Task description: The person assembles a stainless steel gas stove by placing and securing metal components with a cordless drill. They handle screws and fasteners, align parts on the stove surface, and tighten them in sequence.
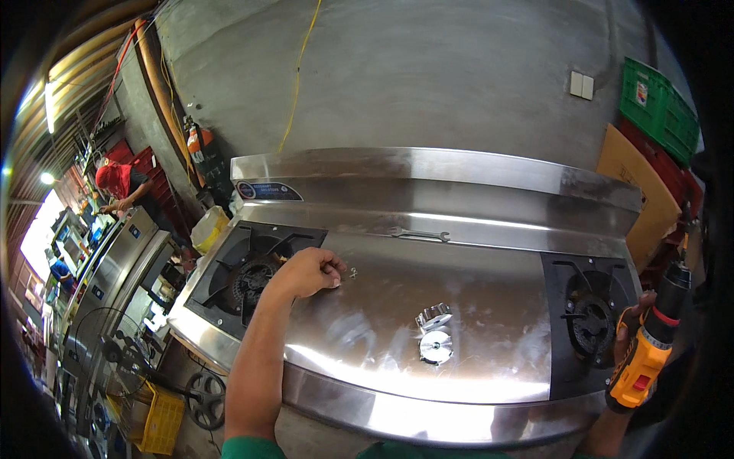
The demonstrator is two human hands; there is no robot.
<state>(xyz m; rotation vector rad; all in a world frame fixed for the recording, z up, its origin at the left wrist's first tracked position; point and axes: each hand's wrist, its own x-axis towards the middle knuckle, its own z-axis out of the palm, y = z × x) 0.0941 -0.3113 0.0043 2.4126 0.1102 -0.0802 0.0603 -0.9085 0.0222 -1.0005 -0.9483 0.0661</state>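
Steel makes up the cooktop point(489, 302) below my camera, smudged and streaked with glare, with a black burner point(248, 284) at its left end and another burner point(590, 321) at its right. A raised backsplash point(436, 164) runs along the far edge, against a grey wall point(428, 84) crossed by a hanging yellow cord point(298, 73). Off to the right I see a green crate point(650, 96) and a cardboard sheet point(636, 195); to the left, a co-worker in a red head covering point(113, 180) bends over other steel units.

My right hand point(625, 333) is wrapped around a yellow-and-black drill point(641, 367), held in front of the right burner. Its long axis stands steep in my view, leaning a little right; the bit point(685, 245) points up and away from me.

My left hand point(310, 274) is over the cooktop by the left burner, fingers curled, tips just beside some tiny metal pieces point(352, 273); I cannot tell whether it pinches anything.

A wrench point(420, 234) lies lengthwise left to right near the backsplash. Nearer me, one round metal part point(436, 349) lies flat, another point(433, 316) tilted on edge just behind it.
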